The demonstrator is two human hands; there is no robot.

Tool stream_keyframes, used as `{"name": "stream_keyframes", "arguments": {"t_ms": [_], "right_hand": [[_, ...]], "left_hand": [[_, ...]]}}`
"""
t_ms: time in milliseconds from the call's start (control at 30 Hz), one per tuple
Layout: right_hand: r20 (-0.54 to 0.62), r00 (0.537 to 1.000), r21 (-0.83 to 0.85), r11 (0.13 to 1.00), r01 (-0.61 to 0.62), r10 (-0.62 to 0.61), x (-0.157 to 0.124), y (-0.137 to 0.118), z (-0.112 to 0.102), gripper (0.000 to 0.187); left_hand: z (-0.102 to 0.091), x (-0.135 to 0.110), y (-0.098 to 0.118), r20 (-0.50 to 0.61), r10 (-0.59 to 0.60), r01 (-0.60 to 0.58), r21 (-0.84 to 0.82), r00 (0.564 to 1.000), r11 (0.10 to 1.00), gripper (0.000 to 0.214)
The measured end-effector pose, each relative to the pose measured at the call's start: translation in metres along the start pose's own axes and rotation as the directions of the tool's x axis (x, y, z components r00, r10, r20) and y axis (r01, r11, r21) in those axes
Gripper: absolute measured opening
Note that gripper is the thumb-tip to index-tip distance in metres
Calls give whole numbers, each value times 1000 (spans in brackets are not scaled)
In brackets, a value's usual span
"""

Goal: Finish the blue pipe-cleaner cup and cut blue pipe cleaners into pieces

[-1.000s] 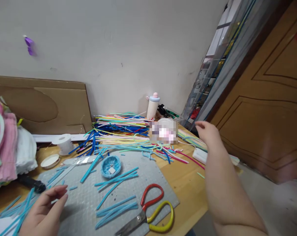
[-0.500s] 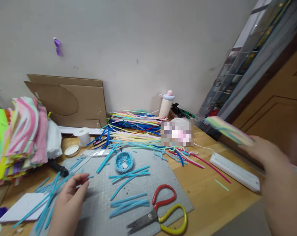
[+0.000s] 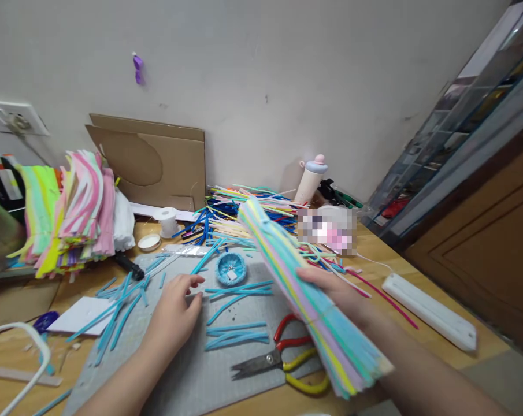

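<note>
My right hand [image 3: 330, 289] is closed round a thick bundle of pastel pipe cleaners [image 3: 293, 277], striped blue, yellow, green and lilac, held slantwise above the mat. The bundle hides part of the scissors [image 3: 261, 363], which have one red and one yellow handle. Over the grey cutting mat [image 3: 178, 375], my left hand [image 3: 181, 300] is empty, with thumb and fingers curved and apart. Close to its fingertips lie short blue pipe cleaners [image 3: 237, 337] in small groups. A fuzzy blue bowl shape [image 3: 230, 270] stands behind them, with a small white square inside.
Multicoloured pipe cleaners [image 3: 226, 225] are heaped by the wall, near a bottle [image 3: 308, 179]. More bundles [image 3: 77, 219] stand at the left before folded cardboard [image 3: 178, 162]. A white spool [image 3: 166, 222] sits behind the mat. At the right is a long white power strip [image 3: 430, 312].
My right hand has brought the pipe cleaner bundle from the far right to above the mat. The view has turned somewhat left. My left hand stays near the blue pieces, empty.
</note>
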State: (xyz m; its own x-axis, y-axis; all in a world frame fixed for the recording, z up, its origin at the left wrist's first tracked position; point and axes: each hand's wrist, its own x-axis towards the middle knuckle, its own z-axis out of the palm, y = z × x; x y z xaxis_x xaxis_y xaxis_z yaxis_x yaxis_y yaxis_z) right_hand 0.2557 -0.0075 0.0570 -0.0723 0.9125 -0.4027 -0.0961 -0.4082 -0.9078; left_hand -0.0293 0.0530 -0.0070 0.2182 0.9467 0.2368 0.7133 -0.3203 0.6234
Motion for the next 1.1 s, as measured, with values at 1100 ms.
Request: {"name": "stream_keyframes", "arguments": {"t_ms": [1100], "right_hand": [[567,823,36,999,29,-44,22,28,41,84]], "left_hand": [[-18,-15,49,-430,197,-229,-22,881,973,24]]}}
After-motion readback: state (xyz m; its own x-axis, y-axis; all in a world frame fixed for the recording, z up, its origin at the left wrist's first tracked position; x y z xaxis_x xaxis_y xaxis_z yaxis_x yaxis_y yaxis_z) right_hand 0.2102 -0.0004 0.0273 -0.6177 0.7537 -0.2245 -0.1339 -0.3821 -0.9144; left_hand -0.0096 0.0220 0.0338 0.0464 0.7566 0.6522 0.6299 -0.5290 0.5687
